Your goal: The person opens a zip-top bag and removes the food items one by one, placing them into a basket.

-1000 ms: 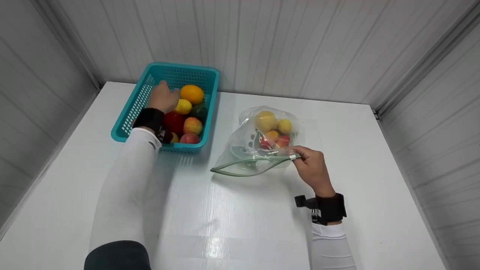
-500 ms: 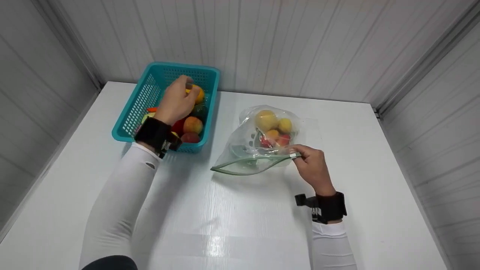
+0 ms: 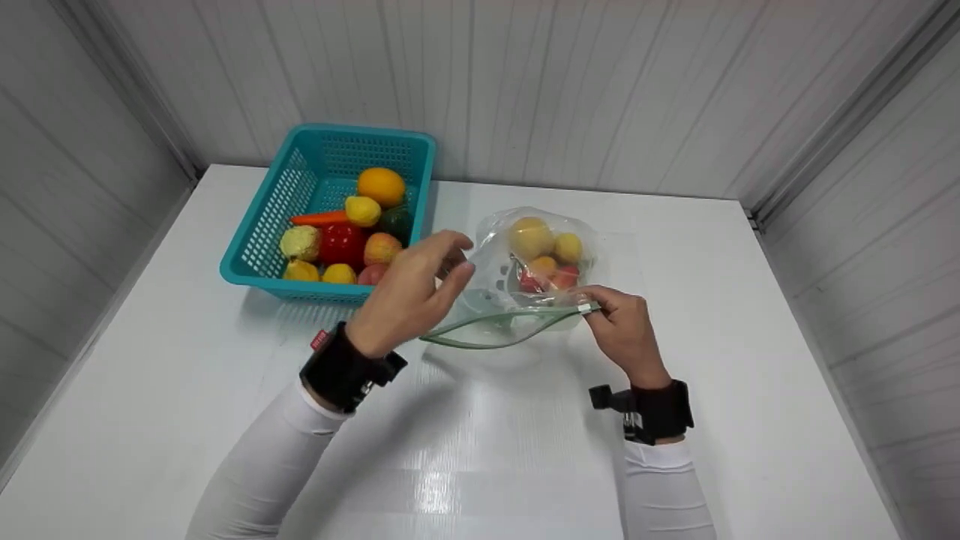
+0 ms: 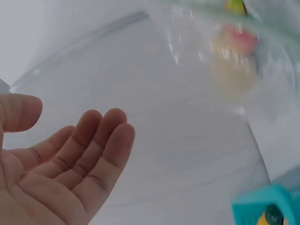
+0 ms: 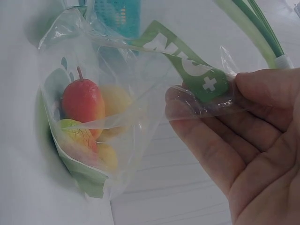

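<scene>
A clear zip bag (image 3: 491,281) with a green-edged mouth lies on the table, several fruits inside it. My right hand (image 3: 624,330) pinches the bag's rim at the right end of the green zip, beside the white slider. The right wrist view shows the thumb and fingers on the clear film, near a red fruit (image 5: 83,101) with a stem inside. My left hand (image 3: 412,296) hovers at the left side of the bag's mouth, fingers loosely bent. In the left wrist view its palm (image 4: 56,183) holds nothing.
A teal basket (image 3: 251,232) stands at the back left with several fruits and vegetables, among them an orange (image 3: 381,186), a lemon (image 3: 363,211), a carrot (image 3: 322,218) and a red fruit (image 3: 342,244). White panel walls (image 3: 525,90) enclose the white table (image 3: 525,435).
My left hand has come up out of the basket and moved right and toward me, to the bag's mouth. My right hand keeps its hold on the bag.
</scene>
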A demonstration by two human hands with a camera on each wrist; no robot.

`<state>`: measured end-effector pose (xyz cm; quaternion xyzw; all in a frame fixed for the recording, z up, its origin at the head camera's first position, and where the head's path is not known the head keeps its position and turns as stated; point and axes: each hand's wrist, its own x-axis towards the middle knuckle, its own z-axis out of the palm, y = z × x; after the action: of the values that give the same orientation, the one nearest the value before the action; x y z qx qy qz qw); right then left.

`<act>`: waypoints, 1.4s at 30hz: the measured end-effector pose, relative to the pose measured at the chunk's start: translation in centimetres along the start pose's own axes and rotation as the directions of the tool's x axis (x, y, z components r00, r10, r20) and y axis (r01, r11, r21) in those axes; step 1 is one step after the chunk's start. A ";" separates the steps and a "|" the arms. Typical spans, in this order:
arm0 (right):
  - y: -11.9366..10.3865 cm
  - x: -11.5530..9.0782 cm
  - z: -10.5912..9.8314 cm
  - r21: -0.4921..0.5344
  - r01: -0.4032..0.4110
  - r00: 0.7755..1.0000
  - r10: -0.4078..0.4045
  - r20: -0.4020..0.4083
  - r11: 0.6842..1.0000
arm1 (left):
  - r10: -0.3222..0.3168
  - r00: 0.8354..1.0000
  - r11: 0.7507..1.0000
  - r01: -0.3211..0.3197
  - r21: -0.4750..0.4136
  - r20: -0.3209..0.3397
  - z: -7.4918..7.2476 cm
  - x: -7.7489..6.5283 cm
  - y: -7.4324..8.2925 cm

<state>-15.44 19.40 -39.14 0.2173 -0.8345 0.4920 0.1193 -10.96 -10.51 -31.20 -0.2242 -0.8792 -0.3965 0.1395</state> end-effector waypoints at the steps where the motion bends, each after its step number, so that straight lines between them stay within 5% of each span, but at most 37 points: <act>1: 0.0 0.0 0.0 0.001 0.003 1.000 -0.003 0.000 1.000 | 0.026 1.000 1.000 -0.026 -0.017 0.007 0.6 -0.4 0.4; 5: 0.0 0.0 0.0 0.004 0.004 1.000 -0.004 -0.003 1.000 | 0.127 0.991 0.991 -0.126 -0.031 0.032 3.0 -2.1 1.6; 10: 0.0 0.0 0.0 0.001 0.001 1.000 -0.001 -0.002 1.000 | 0.188 0.967 0.980 -0.196 0.027 0.174 5.5 -3.1 2.3; 15: 0.0 0.0 0.1 0.005 -0.007 1.000 0.007 0.006 1.000 | 0.148 0.946 0.974 -0.189 0.122 0.287 7.4 -2.7 1.5; 22: 0.0 0.0 0.0 0.005 -0.006 1.000 0.006 0.012 1.000 | 0.098 0.962 0.936 -0.177 0.304 0.256 9.5 -1.4 -0.1; 29: 0.1 -0.1 -0.1 0.005 0.012 1.000 -0.012 0.014 1.000 | -0.010 0.974 0.936 -0.070 0.346 0.225 11.0 1.0 -1.6; 36: 0.1 -0.1 -0.1 0.001 0.007 1.000 -0.007 0.013 1.000 | -0.064 0.970 0.922 -0.033 0.386 0.234 13.2 3.8 -2.9; 39: 0.1 -0.1 -0.1 -0.006 -0.002 1.000 0.002 0.011 1.000 | -0.156 0.960 0.946 0.078 0.313 0.232 14.1 4.7 -3.4; 42: 0.1 0.1 -0.1 -0.013 0.007 1.000 -0.006 0.009 1.000 | -0.184 0.961 0.964 0.137 0.227 0.204 14.9 5.4 -4.1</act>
<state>-15.54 19.52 -39.14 0.2216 -0.8376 0.4851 0.1184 -18.67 -0.02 -41.15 -0.1790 -0.9417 -0.2834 0.0298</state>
